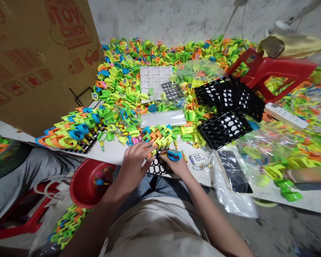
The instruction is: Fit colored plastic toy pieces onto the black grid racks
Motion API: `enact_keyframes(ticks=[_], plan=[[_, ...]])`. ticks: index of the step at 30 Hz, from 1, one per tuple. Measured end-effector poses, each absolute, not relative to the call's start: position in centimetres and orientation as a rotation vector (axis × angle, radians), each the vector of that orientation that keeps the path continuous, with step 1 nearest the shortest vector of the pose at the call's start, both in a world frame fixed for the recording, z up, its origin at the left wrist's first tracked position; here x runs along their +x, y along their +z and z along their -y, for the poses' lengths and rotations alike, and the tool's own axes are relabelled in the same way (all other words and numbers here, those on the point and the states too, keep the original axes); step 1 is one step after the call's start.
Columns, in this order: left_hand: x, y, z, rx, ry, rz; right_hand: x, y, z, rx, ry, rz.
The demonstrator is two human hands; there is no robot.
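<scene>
A black perforated tray (157, 167) lies at the table's front edge, just over my lap. Its far part is filled with rows of green, yellow and orange plastic toy watches (160, 135). My left hand (136, 162) reaches over the tray's left side, its thumb and fingers closing around an orange toy watch (149, 155) that is partly hidden. From the right, my right hand (178, 166) has its fingertips at the tray, with a blue toy watch (174, 155) held in it. Its fingers are partly covered by that watch.
Left stands a filled tray of watches (75, 130) beside a large cardboard box (42, 64). Loose watches (123, 67) cover the table's back. Black trays (224, 128), a phone (234, 171) and a power strip (286, 116) lie right. A red basin (81, 185) is below left.
</scene>
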State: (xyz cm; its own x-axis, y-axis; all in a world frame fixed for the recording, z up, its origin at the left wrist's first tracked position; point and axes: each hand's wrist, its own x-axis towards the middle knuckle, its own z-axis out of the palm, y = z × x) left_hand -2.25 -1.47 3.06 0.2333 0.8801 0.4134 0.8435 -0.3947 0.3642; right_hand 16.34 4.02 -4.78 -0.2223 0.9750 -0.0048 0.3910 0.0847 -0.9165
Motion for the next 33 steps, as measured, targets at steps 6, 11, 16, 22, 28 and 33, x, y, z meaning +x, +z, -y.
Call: enact_keyframes(ticks=[6,11,16,22,28,33], plan=[[-2.2,1.8,-1.0,2.469,0.755,-1.726,15.4,-5.5,-4.7,-1.383,1.085,1.822],[-2.1,1.3,-1.1,2.421,0.811,-1.727,14.7,-5.0,-5.1,-1.374,0.912,2.127],[-1.9,1.7,-1.0,2.447,0.741,-1.656,14.0,-4.2,-5.6,-1.362,0.786,2.364],[-0.9,1.4,-1.7,2.429,0.735,-1.869,13.2,-3.3,-5.9,-1.406,0.780,2.434],[-0.7,0.8,-2.7,2.442,0.754,-1.873,13.3,-3.5,-6.6,-1.333,0.766,2.453],[0.1,1.2,-2.4,2.375,0.751,-1.967,14.2,-4.2,-6.9,-1.256,0.919,2.299]])
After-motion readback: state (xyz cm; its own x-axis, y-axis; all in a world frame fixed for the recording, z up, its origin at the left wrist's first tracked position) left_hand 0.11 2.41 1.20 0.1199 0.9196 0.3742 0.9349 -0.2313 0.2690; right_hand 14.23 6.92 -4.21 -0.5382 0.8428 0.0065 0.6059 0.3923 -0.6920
